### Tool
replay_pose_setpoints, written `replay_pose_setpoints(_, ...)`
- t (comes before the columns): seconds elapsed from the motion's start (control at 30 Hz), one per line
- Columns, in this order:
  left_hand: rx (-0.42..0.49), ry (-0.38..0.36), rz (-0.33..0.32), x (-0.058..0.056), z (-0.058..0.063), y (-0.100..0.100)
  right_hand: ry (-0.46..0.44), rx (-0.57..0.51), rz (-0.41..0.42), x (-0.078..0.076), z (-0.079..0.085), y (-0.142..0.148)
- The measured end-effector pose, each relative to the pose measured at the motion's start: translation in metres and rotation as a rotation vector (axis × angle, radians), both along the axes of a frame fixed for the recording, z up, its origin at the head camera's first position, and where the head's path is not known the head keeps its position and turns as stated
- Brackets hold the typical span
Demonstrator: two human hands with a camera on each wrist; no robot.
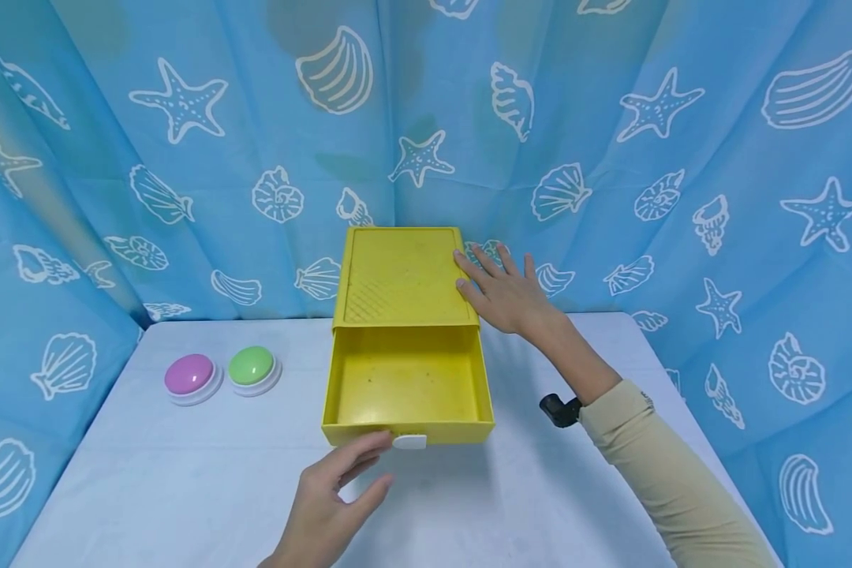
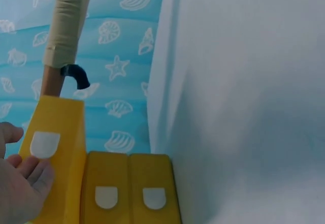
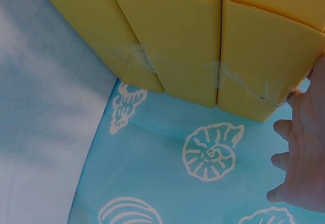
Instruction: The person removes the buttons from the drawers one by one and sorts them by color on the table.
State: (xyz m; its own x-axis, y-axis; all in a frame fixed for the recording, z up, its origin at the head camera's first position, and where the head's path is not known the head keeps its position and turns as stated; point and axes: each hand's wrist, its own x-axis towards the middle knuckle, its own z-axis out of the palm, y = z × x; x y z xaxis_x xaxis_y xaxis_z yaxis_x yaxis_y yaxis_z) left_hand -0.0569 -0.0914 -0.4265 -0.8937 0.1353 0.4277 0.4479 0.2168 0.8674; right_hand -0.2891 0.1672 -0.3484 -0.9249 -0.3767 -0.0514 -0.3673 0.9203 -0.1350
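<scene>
A yellow drawer cabinet [image 1: 405,276] stands on the table, and its top drawer [image 1: 408,386] is pulled out toward me. Small dark specks dot the drawer's yellow bottom. My left hand [image 1: 334,497] is at the drawer front, just left of its white handle [image 1: 409,442]; its fingers are slightly bent and the thumb stands apart. In the left wrist view, the fingertips are close by the handle's lower edge; contact is unclear. My right hand [image 1: 507,296] rests against the cabinet's upper right side with fingers spread. Two lower drawers [image 2: 106,178] are closed.
A pink push button [image 1: 189,374] and a green push button [image 1: 252,365], both on white bases, sit left of the cabinet on the white table [image 1: 184,489]. Behind the cabinet hangs a blue curtain [image 1: 255,118] with seashells. Clear tape [image 3: 244,87] crosses the cabinet's side.
</scene>
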Motion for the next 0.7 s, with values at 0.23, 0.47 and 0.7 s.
replay_pose_setpoints(0.23, -0.032, 0.143, 0.093, -0.004, -0.008, 0.01, 0.001, -0.005, 0.007, -0.001, 0.002, -0.001)
replay_pose_setpoints(0.47, -0.133, 0.303, 0.184, -0.01, -0.014, 0.017, 0.009, 0.0, 0.006, 0.0, 0.002, -0.002)
replay_pose_setpoints(0.7, -0.17, 0.333, 0.217, -0.018, -0.013, 0.024, 0.006, 0.002, 0.003, 0.001, 0.002, -0.001)
